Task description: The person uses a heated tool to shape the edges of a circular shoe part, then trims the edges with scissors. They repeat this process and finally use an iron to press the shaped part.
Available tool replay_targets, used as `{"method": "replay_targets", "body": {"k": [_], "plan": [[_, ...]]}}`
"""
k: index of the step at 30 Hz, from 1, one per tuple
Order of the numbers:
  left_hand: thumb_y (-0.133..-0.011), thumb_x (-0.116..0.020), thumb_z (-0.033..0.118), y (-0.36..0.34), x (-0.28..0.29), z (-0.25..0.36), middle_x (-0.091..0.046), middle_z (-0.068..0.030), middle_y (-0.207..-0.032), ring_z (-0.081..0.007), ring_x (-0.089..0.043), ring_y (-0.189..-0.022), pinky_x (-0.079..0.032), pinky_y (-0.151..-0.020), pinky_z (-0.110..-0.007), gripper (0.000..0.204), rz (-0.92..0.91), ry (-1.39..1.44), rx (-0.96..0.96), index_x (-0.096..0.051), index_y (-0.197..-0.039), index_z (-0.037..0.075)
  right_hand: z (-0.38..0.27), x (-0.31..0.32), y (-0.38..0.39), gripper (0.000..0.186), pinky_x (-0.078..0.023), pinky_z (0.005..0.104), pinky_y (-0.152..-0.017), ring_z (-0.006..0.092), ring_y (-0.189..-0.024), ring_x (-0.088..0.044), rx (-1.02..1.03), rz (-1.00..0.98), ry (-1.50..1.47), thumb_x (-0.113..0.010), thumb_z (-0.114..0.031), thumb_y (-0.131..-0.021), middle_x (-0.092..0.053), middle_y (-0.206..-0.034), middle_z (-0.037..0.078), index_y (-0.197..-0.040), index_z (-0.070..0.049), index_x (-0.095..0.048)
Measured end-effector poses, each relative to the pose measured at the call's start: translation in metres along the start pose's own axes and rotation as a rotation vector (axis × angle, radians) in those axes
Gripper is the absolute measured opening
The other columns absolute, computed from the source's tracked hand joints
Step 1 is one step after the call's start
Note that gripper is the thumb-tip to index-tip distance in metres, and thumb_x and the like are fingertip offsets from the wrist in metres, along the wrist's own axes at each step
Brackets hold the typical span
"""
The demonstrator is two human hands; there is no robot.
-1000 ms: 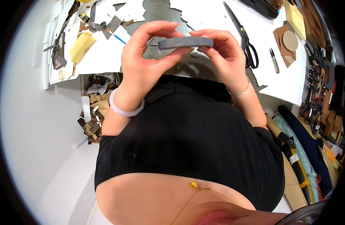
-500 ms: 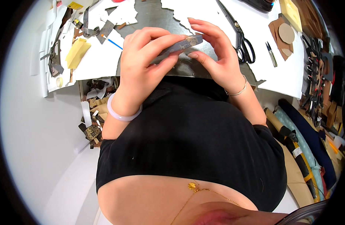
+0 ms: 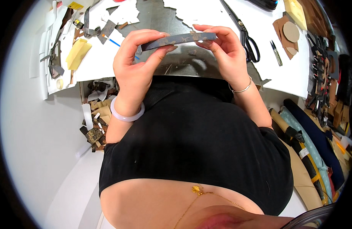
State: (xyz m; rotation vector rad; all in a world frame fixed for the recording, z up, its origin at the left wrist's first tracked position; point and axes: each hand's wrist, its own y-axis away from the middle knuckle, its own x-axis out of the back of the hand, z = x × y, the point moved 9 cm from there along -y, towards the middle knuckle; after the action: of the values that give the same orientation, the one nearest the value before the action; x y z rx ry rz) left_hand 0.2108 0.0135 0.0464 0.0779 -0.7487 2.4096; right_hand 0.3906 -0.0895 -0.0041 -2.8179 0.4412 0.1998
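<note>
Between my hands, above the table, is a dark grey-blue strip [image 3: 183, 39] with a brown floral pattern, slightly bowed upward. My left hand [image 3: 134, 53] pinches it near its left end between thumb and fingers; a short piece of that end sticks out beyond the grip. At the right end, my right hand [image 3: 225, 47] holds it with thumb below and fingers above and behind. Black-handled scissors [image 3: 248, 42] lie to the right of my right hand. A blue thin brush [image 3: 111, 40] lies left of my left hand, partly hidden by it.
A dark metal plate [image 3: 155, 17] covers the table's middle, between torn white sheets. Yellow foam blocks [image 3: 78, 53], scraps and tape are at left. A small pointed tool [image 3: 276, 52] and brown pieces with a round disc [image 3: 291, 32] lie right. Fabric rolls [image 3: 309, 133] stand below.
My hands have spread apart slightly, and the strip has turned so its long patterned side shows. The right hand, earlier with fingers spread beside it, now grips its right end.
</note>
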Motion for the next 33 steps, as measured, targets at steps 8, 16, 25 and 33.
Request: {"method": "replay_targets", "body": {"k": [8, 16, 25, 33], "plan": [[-0.074, -0.085, -0.002, -0.001, -0.006, 0.010, -0.070, -0.0072, -0.101, -0.0161, -0.070, -0.093, -0.055, -0.083, -0.027, 0.042, 0.072, -0.029, 0.015, -0.068, -0.112, 0.003, -0.018, -0.018, -0.001, 0.036, -0.051, 0.0356, -0.103, 0.0217, -0.121, -0.062, 0.121, -0.065, 0.490, -0.067, -0.001, -0.092, -0.060, -0.135, 0.012, -0.128, -0.003, -0.061], [-0.076, -0.084, -0.004, 0.000, -0.015, 0.013, -0.068, -0.0087, -0.104, -0.0178, -0.070, -0.098, -0.056, -0.089, -0.029, 0.050, 0.000, 0.003, 0.023, -0.060, -0.119, 0.001, -0.009, -0.018, 0.003, 0.024, -0.056, 0.0312, -0.092, 0.0189, -0.101, -0.070, -0.004, -0.024, 0.428, -0.064, -0.001, -0.094, -0.071, -0.109, 0.009, -0.119, 0.001, -0.065], [-0.071, -0.089, 0.001, -0.001, -0.010, 0.011, -0.072, -0.0046, -0.096, -0.0176, -0.069, -0.092, -0.054, -0.084, -0.029, 0.041, 0.064, -0.004, 0.023, -0.068, -0.106, 0.005, -0.006, -0.017, 0.005, 0.024, -0.056, 0.0303, -0.092, 0.0177, -0.102, -0.070, -0.001, -0.004, 0.377, -0.063, 0.000, -0.095, -0.071, -0.109, 0.009, -0.119, 0.001, -0.065], [-0.078, -0.081, -0.007, -0.002, -0.018, 0.010, -0.070, -0.0132, -0.106, -0.0237, -0.068, -0.103, -0.053, -0.097, -0.037, 0.039, -0.078, 0.134, -0.032, -0.062, -0.111, 0.000, -0.009, -0.016, 0.006, 0.024, -0.057, 0.0314, -0.094, 0.0195, -0.105, -0.070, 0.030, 0.018, 0.328, -0.060, 0.004, -0.094, -0.070, -0.117, 0.012, -0.118, 0.001, -0.065]]}}
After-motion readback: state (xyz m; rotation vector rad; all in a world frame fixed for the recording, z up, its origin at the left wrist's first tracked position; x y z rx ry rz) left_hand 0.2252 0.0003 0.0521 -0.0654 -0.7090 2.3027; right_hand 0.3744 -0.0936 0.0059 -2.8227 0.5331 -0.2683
